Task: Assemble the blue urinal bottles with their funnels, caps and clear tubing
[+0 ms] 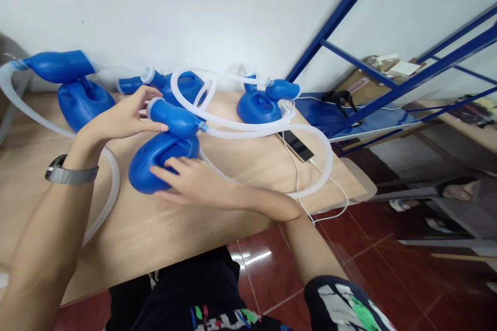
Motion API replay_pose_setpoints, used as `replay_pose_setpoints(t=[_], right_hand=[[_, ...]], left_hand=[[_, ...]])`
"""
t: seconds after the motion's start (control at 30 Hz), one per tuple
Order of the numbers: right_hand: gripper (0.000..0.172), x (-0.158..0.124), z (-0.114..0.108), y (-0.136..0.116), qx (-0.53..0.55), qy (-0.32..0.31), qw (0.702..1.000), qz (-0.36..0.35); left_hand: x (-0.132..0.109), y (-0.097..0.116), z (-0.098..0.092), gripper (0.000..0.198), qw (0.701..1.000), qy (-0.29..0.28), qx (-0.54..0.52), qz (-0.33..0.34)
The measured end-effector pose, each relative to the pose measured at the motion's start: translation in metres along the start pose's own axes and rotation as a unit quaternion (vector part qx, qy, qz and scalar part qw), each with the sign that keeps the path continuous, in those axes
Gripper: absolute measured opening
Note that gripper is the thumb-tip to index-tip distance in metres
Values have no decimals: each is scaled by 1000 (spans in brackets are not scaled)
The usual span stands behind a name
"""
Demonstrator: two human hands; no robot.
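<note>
A blue plastic urinal bottle (145, 165) rests on the table in front of me. Across its top lies a blue funnel-shaped cup (176, 118), whose narrow end joins a translucent hose (328, 152). My left hand (130, 114) grips the cup at its wide, pale-rimmed end, thumb along the near side. Below it, my right hand (194, 181) holds the bottle from the right, fingers over its handle area; part of that grip is hidden. Behind the cup stands another blue bottle (190, 85) with a pale-rimmed neck.
At the left, a blue bottle (83, 106) carries its own cup (58, 66) and hose. A further bottle (258, 108) with a cup stands at the back right. A phone (297, 146) with a white cable lies on the wooden table (155, 232). Blue bed-frame bars (337, 15) rise to the right.
</note>
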State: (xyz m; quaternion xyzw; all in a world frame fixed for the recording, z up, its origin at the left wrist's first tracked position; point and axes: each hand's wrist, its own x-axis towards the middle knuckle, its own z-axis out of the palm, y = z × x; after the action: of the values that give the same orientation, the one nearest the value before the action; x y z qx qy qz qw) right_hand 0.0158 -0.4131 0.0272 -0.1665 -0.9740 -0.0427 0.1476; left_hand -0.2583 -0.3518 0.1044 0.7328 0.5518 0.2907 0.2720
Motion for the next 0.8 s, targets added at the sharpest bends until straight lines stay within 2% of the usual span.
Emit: replay_pose_setpoints(t=[0.07, 0.17, 0.27, 0.47, 0.6, 0.67, 0.8], right_hand=[[57, 3, -12, 19, 3, 51, 998, 33], [59, 15, -18, 47, -21, 109, 987, 113], [80, 32, -20, 64, -7, 79, 983, 165], [95, 65, -40, 79, 49, -7, 968, 247], [90, 74, -44, 93, 62, -24, 970, 232], [87, 73, -38, 100, 54, -12, 976, 209], [89, 68, -22, 112, 44, 21, 980, 194]], left_hand=[[-7, -7, -2, 97, 1000, 2, -1, 7], [-16, -12, -5, 95, 999, -15, -31, -21], [-22, -9, -6, 96, 998, -12, -44, -51], [-24, -4, -5, 83, 1000, 14, 1, -24], [-22, -10, -1, 78, 999, 22, 24, -4], [-20, -14, 4, 77, 998, 33, 58, 3], [-14, -19, 19, 75, 986, 91, 140, 6]])
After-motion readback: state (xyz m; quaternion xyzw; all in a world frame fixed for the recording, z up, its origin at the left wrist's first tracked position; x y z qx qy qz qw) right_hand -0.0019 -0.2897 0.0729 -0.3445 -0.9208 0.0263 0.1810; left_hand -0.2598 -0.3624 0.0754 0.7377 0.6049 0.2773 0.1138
